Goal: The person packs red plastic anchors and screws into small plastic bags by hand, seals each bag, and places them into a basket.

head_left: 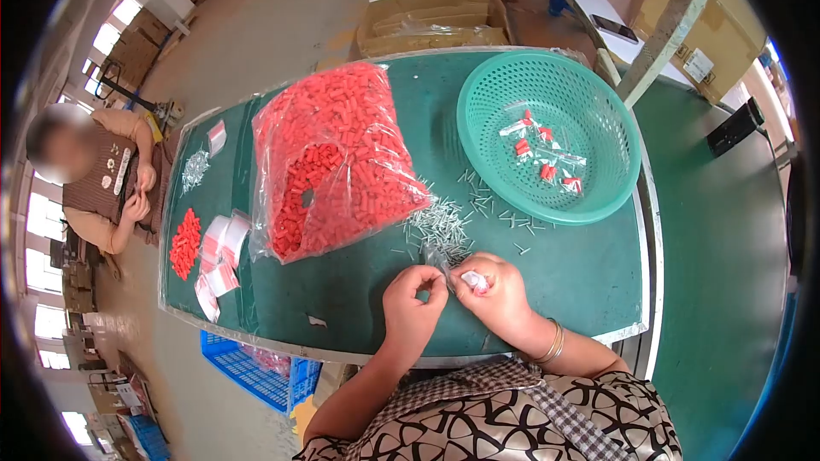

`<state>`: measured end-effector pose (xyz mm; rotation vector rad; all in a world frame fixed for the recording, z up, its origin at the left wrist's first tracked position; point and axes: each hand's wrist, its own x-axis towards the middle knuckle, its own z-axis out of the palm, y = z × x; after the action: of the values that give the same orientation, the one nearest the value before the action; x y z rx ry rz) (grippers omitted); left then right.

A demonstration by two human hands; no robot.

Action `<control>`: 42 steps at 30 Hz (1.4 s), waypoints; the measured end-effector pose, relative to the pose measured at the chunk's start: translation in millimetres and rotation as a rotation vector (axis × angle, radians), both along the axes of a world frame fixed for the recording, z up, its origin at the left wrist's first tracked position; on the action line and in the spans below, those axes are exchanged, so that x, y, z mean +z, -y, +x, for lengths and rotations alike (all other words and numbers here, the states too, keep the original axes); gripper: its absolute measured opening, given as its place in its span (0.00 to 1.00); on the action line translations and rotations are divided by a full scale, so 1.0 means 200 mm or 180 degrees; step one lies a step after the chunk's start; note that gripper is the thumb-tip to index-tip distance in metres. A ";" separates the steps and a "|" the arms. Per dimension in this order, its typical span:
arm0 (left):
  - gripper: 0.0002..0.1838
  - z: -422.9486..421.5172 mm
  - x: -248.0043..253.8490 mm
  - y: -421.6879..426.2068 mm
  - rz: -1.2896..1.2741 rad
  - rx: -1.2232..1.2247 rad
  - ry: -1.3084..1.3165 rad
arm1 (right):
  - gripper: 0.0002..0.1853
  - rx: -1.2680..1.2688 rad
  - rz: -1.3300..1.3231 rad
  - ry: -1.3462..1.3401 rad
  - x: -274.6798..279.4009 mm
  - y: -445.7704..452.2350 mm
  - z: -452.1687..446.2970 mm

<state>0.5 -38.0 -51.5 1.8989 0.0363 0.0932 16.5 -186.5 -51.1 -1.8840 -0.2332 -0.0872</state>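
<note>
My left hand [415, 306] is closed in a pinch at the edge of a small clear plastic bag [436, 258]. Close beside it, my right hand [498, 297] is curled round a crumpled white-and-clear plastic packet [476, 282], and its fingertips also meet the small bag. What lies inside that bag is hard to make out. Just beyond my fingers is a pile of metal screws [440, 224], with more scattered to the right. A big clear bag of red plastic wall plugs [359, 119] lies open to the left of the pile.
A green plastic basket [471, 149] at the right holds several small bags with red pieces. Across the table's left end are loose red plugs [184, 245], printed packets [224, 266] and screws [196, 169]. A co-worker [107, 175] sits there. A blue crate [256, 373] stands below the edge.
</note>
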 end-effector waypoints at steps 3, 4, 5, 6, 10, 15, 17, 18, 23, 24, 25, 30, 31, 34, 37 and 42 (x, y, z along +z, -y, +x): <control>0.03 0.00 -0.06 0.01 -0.0515 0.0065 -0.0217 | 0.03 -0.0096 0.0077 -0.0227 0.02 0.01 0.01; 0.03 0.00 -0.08 0.02 -0.0772 0.0107 -0.0321 | 0.03 -0.0135 0.0099 -0.0286 0.03 0.02 0.01; 0.04 0.00 -0.08 0.02 -0.0879 0.0106 -0.0395 | 0.04 -0.0137 0.0060 -0.0230 0.02 0.02 0.01; 0.05 0.00 -0.06 0.03 -0.0985 0.0108 -0.0469 | 0.04 -0.0137 0.0021 -0.0173 0.00 0.02 0.01; 0.07 0.01 -0.06 0.03 -0.0912 0.0098 -0.0606 | 0.05 -0.0051 -0.0109 0.0171 -0.01 0.01 0.01; 0.04 0.03 -0.05 0.02 -0.0731 0.0049 -0.0435 | 0.04 -0.0098 0.0004 0.0277 -0.02 0.00 0.01; 0.04 0.03 -0.05 0.04 -0.0545 0.0136 -0.0299 | 0.04 -0.0134 0.0002 0.0298 -0.03 0.00 0.01; 0.03 0.03 -0.05 0.05 -0.0407 0.0162 -0.0232 | 0.05 -0.0172 -0.0038 0.0346 -0.04 -0.01 0.00; 0.03 0.08 -0.07 0.07 -0.0035 0.0197 -0.0083 | 0.07 -0.0395 -0.0233 0.0436 -0.02 0.00 0.01; 0.03 0.09 -0.07 0.05 0.0091 0.0180 -0.0088 | 0.07 -0.0485 -0.0282 0.0494 -0.01 0.00 0.02; 0.03 0.10 -0.07 0.04 0.0215 0.0175 -0.0090 | 0.06 -0.0564 -0.0331 0.0556 0.00 0.01 0.03; 0.05 0.09 -0.08 0.03 -0.0753 0.0226 -0.0406 | 0.06 -0.0386 -0.0425 0.0648 -0.06 -0.01 0.03; 0.07 0.11 -0.07 0.03 -0.1090 0.0232 -0.0535 | 0.06 -0.0360 -0.0550 0.0690 -0.07 -0.01 0.04; 0.11 0.12 -0.14 0.04 -0.0868 0.0160 -0.0548 | 0.07 -0.0201 -0.0523 0.0790 -0.05 0.00 0.03; 0.12 0.14 -0.08 0.03 0.0618 0.0004 0.0423 | 0.07 -0.0082 -0.0508 0.0738 -0.01 0.02 0.01; 0.22 0.16 -0.02 -0.04 0.0064 -0.0142 -0.0178 | 0.19 0.0239 -0.0757 0.0742 0.04 0.04 0.02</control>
<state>32.8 -29.9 -54.8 1.9210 0.0311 0.0100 21.1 -194.7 -43.5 -2.0990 -0.4916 -0.2377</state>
